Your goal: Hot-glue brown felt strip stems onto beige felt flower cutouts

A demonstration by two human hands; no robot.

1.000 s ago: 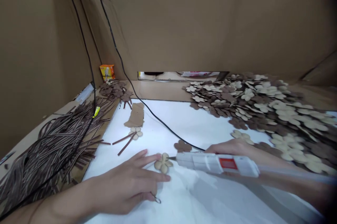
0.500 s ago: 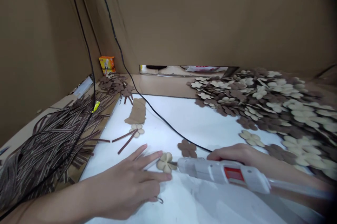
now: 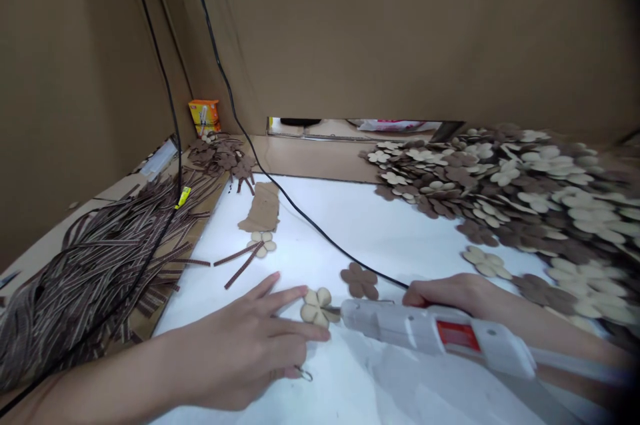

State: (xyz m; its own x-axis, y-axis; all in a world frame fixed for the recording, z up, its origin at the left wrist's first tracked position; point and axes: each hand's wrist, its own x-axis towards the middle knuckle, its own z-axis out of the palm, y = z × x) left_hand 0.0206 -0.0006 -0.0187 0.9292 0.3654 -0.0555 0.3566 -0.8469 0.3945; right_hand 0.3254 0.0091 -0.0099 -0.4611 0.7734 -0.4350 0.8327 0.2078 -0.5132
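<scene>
One cream flower cutout (image 3: 317, 307) is pressed on the white sheet (image 3: 350, 225), near centre, under the spread left hand (image 3: 235, 348). One hot glue gun (image 3: 400, 328), gripped by the right hand (image 3: 450, 295), has its nozzle at the flower's right edge. One brown flower cutout (image 3: 359, 281) lies just beyond. Further left, one cream flower (image 3: 263, 244) lies touching two brown strips (image 3: 243, 270). Camera view is tilted relative to the earlier frame.

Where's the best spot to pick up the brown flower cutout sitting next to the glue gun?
Pinch the left petal of the brown flower cutout, coming in from the upper left with your left hand. It lies flat on the white sheet, so a petal edge should lift easiest. That side is also open, with the glue gun below right and the black cord above right.
</scene>
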